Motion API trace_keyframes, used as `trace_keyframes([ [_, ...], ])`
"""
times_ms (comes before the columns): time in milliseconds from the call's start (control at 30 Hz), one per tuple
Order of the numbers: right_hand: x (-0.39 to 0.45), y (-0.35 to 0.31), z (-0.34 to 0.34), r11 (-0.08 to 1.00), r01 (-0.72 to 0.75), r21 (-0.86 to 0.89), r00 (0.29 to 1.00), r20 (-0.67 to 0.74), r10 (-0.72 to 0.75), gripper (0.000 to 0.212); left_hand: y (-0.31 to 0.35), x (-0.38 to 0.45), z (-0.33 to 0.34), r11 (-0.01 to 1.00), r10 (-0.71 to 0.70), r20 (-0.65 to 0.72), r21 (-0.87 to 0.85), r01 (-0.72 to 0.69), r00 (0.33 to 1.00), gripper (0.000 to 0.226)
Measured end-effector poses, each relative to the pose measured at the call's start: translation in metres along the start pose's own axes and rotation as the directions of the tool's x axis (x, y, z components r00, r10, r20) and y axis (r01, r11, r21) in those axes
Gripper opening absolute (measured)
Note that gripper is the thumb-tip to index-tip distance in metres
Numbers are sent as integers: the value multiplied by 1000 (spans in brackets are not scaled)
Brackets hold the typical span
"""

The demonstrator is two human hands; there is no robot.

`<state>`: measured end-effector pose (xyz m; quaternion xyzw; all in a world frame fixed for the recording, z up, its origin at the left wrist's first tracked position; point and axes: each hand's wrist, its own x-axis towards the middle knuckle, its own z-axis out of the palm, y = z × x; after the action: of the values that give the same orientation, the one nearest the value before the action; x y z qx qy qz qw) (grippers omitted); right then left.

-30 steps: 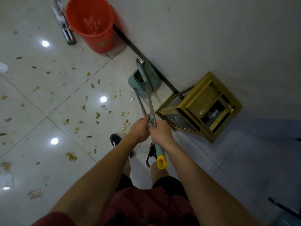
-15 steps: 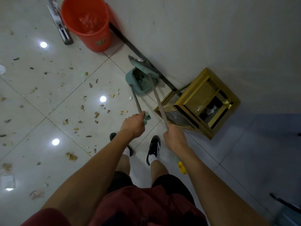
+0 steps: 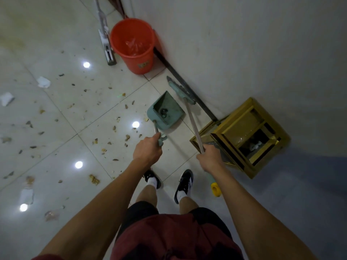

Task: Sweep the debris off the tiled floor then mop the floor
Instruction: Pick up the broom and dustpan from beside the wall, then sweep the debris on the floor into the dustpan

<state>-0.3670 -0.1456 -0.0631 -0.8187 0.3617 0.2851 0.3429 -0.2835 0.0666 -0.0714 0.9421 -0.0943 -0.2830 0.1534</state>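
My left hand (image 3: 148,151) grips the handle of a green long-handled dustpan (image 3: 165,113), whose pan sits on the tiled floor (image 3: 56,113) ahead of my feet. A dark clump lies inside the pan. My right hand (image 3: 210,158) grips the metal shaft of a green broom (image 3: 181,92). The broom head rests against the base of the wall, and its yellow end cap sticks out behind my wrist. Brown debris (image 3: 127,137) and white paper scraps (image 3: 44,82) are scattered over the tiles to the left. A mop (image 3: 105,40) leans by the wall at the top.
An orange bucket (image 3: 134,59) stands against the wall beside the mop. A gold metal-and-glass bin (image 3: 244,136) stands at the right, close to my right hand. The wall (image 3: 244,44) runs diagonally across the right. My two shoes are planted below the dustpan.
My hands have pulled apart, separating the broom from the dustpan. The dustpan has swung left and now faces the debris; the broom head stays near the wall. The view has tilted.
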Motion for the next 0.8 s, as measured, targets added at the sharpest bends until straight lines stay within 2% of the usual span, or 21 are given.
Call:
trace_keyframes([
  [333,27,-5,-6,994,82,-75,997,3,-82,20,-48,-79,-11,954,-265,-155,-184,236,952,37],
  [600,35,-19,28,982,22,-188,999,39,-14,25,-97,-102,-19,920,-359,-179,-235,315,916,35],
  [800,43,-39,85,987,-75,-142,994,72,86,37,-152,-116,-23,890,-409,-132,-277,363,903,31],
])
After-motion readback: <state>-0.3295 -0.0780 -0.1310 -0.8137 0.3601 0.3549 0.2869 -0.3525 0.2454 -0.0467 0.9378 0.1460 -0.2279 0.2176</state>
